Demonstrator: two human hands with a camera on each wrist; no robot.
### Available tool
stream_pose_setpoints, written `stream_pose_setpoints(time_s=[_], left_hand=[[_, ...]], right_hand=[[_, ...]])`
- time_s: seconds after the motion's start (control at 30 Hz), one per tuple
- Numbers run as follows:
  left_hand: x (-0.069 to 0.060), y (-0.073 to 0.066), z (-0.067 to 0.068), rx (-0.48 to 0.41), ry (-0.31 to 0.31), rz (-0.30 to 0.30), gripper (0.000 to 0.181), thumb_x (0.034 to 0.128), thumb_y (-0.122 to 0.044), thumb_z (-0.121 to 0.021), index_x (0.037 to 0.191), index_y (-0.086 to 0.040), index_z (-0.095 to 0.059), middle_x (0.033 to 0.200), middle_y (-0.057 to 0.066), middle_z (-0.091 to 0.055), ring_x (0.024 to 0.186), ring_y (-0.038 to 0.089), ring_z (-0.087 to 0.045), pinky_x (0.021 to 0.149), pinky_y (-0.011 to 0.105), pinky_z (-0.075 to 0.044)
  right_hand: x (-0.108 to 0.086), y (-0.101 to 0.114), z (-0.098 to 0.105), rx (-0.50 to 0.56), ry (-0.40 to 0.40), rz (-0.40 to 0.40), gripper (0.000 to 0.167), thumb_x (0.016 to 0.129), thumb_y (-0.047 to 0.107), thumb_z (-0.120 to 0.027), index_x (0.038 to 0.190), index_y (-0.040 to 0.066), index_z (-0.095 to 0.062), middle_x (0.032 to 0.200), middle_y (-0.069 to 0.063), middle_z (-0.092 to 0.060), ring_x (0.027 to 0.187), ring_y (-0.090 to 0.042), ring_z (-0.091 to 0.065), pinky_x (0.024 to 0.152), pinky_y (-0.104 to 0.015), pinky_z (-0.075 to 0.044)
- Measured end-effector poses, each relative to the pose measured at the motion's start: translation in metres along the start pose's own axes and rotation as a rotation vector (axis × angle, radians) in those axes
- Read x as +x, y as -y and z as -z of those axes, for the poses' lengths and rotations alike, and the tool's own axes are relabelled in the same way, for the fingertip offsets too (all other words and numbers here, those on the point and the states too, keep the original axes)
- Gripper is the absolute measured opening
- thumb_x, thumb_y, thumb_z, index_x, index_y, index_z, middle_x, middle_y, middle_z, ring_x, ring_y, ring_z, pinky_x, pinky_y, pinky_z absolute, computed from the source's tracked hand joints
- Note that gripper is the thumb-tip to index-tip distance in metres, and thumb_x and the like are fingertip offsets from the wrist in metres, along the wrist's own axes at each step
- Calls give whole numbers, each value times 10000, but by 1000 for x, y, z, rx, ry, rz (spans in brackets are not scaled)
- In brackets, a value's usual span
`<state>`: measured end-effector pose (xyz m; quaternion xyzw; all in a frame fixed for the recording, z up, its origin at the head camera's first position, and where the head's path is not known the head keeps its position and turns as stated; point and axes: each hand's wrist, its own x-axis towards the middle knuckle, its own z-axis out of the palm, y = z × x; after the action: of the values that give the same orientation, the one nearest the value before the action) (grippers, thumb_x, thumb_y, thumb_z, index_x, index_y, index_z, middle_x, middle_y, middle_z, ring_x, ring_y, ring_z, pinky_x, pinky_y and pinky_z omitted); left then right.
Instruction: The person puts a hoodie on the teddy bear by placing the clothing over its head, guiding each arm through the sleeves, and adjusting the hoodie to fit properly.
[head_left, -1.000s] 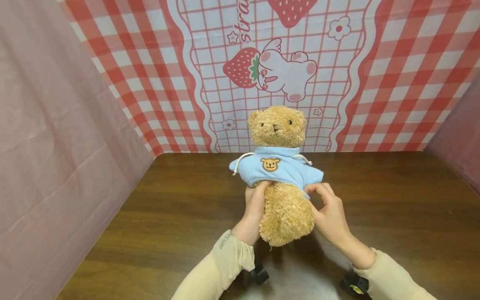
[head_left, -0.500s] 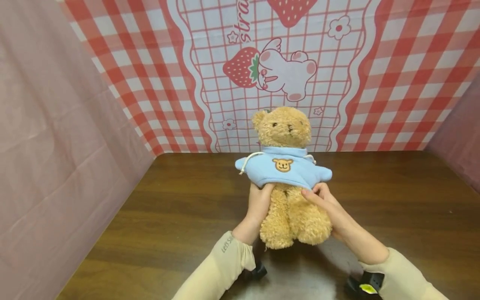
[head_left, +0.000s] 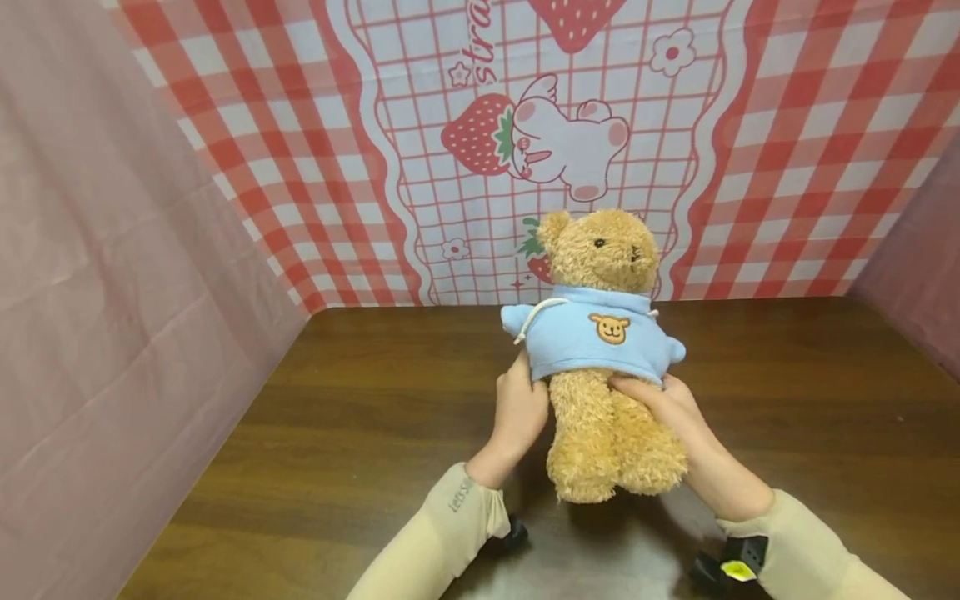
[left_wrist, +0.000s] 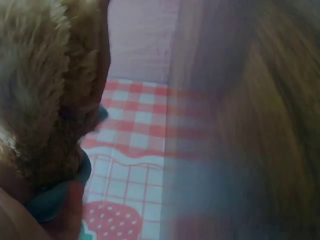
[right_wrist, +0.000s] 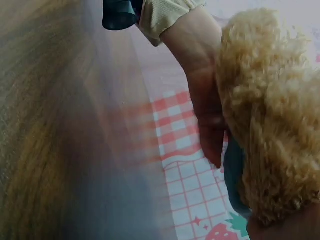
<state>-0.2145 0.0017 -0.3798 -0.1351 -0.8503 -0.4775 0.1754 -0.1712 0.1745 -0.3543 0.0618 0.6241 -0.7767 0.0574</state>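
A tan plush teddy bear (head_left: 585, 433) in a light blue hooded top (head_left: 570, 337) with white drawstrings is held upright over the table, its head turned rightward in the head view. My left hand (head_left: 519, 412) is at the bear's side and pinches the top's hem; the left wrist view shows the blue hem (left_wrist: 47, 202) between thumb and finger. With my right hand (head_left: 678, 425) I grip the bear's body beside the leg, thumb across the front just under the hem. The fingers behind the bear are hidden in the head view.
A dark brown wooden table (head_left: 315, 467) lies underneath. Behind it hangs a red-and-white checked cloth (head_left: 300, 208) with strawberry prints. A pink curtain (head_left: 135, 292) closes the left side, another the right. Black wrist straps (head_left: 742, 552) hang below my sleeves.
The bear has moved rightward and turned, its face now toward the right. My right hand went from the hem to gripping the body; my left thumb left the bear's front for the hem at its side.
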Motion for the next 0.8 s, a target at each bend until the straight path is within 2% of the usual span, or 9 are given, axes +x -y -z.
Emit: stream_pose_setpoints(time_s=[0.1,0.23,0.33,0.43,0.5,0.6,0.67,0.73,0.8], left_hand=[[-1,1,0,37,206,-16,331,850,-98,-496,1168,-6,-524,1019,204,-645,934,301,-628,749,381,-509],[1,3,3,-194,515,22,569,907,-196,-474,1405,-43,-245,1392,131,-387,1243,205,-405,999,325,-360],[2,3,6,-384,626,45,643,905,-168,-484,1442,-105,-136,1481,43,-184,1328,133,-205,1076,310,-213],[4,7,5,-497,708,44,624,847,-75,-527,1398,-92,-234,1420,33,-259,1269,99,-264,1050,269,-239],[5,11,6,-558,770,88,598,798,-14,-536,1351,-61,-314,1351,50,-355,1179,100,-364,997,267,-325],[10,18,12,-566,811,178,564,765,10,-541,1305,-36,-385,1250,64,-462,1051,90,-458,917,260,-403],[16,22,21,-557,797,247,533,780,8,-542,1290,4,-389,1183,105,-510,980,109,-504,895,295,-438],[23,25,32,-538,715,311,486,791,-4,-541,1252,49,-401,1096,121,-536,906,120,-540,890,325,-454],[31,27,42,-540,572,371,384,812,0,-527,1173,102,-444,988,133,-556,787,136,-568,840,361,-488]], right_hand=[[0,-2,0,16,-37,36,242,878,199,-590,1076,162,-455,804,89,-633,720,-74,-619,666,-254,-521],[3,-5,4,-115,-87,95,384,875,259,-594,1200,213,-393,900,137,-576,776,-31,-589,706,-220,-501],[7,-8,8,-215,-108,129,507,877,302,-585,1306,195,-338,945,154,-546,800,-11,-574,723,-201,-487],[10,-11,10,-220,-101,146,555,874,298,-592,1343,184,-318,952,154,-559,801,-15,-584,722,-204,-491],[12,-13,11,-203,-86,150,549,871,285,-599,1337,193,-324,926,149,-587,776,-35,-603,706,-219,-503],[14,-15,13,-181,-27,131,562,881,268,-588,1358,194,-302,922,131,-605,773,-62,-620,706,-249,-516],[15,-16,14,-208,5,116,609,887,276,-578,1398,185,-260,952,114,-600,780,-65,-622,714,-258,-517],[17,-16,15,-245,35,115,654,894,279,-566,1431,162,-213,1070,31,-579,815,-60,-616,738,-257,-512],[18,-16,16,-328,44,137,695,900,297,-552,1454,143,-163,1243,-57,-501,911,-26,-566,793,-217,-478]])
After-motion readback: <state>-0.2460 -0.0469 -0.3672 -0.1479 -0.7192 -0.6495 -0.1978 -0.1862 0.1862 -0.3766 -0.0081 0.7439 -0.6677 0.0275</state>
